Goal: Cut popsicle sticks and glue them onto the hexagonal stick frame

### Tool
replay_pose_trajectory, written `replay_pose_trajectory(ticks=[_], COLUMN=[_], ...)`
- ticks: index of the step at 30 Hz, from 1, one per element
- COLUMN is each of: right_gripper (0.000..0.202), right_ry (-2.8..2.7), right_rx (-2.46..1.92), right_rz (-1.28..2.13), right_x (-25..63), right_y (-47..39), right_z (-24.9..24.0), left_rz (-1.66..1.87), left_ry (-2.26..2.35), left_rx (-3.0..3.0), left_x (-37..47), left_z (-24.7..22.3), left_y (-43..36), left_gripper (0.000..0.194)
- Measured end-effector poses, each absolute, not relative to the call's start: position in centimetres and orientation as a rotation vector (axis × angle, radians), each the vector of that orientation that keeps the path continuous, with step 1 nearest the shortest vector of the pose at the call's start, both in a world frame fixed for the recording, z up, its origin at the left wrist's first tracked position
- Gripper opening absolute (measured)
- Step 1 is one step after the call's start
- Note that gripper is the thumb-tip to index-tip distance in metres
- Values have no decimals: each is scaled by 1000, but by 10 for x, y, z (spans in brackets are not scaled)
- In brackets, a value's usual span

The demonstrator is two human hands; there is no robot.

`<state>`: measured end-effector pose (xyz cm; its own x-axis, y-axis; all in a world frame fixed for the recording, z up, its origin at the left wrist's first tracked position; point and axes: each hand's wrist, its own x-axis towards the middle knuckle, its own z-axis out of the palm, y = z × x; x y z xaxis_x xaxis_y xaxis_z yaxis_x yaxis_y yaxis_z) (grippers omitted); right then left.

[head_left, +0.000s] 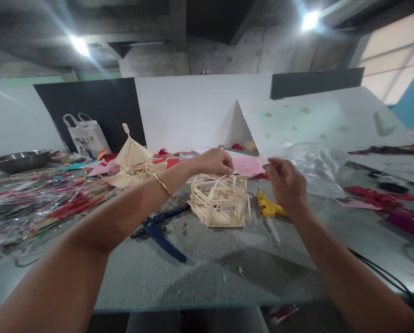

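Observation:
A small open frame of pale wooden sticks (224, 208) stands on the table in front of me. Above its back left edge is my left hand (214, 162), its fingers curled together; whatever they pinch is too small to make out. My right hand (287, 181) is raised to the right of the frame, thumb and fingertips pressed together, their contents also unclear. Beneath the right hand lies a yellow glue gun (268, 206) with a pale nozzle end. Blue-handled cutters (161, 236) rest left of the frame. Pink paper (246, 166) shows between the hands.
A stick model with a pointed roof (132, 155) stands behind my left forearm. Plastic-wrapped sticks (54, 208) are heaped at left, near a metal bowl (21, 159). Clear plastic (314, 166), red pieces (376, 198) and a black cable (383, 270) lie at right.

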<state>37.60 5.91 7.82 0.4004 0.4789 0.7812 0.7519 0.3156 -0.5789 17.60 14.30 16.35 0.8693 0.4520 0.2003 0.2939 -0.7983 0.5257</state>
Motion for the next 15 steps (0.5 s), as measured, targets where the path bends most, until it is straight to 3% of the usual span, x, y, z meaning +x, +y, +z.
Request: replay_pose_trajectory(ticks=[5,11,15], right_gripper=[35,25,30], right_ry=[-1146,-1197,-1080], right_rx=[-933,-1002,-934], right_rz=[347,480,610], right_x=[373,376,374], right_y=[55,64,68], right_z=[82,77,72], left_rz=[274,268,271], left_ry=[608,570,580], left_rx=[2774,2768,2771], left_x=[188,189,187], left_z=[166,158,154], left_y=[135,136,140], left_gripper=[18,24,26])
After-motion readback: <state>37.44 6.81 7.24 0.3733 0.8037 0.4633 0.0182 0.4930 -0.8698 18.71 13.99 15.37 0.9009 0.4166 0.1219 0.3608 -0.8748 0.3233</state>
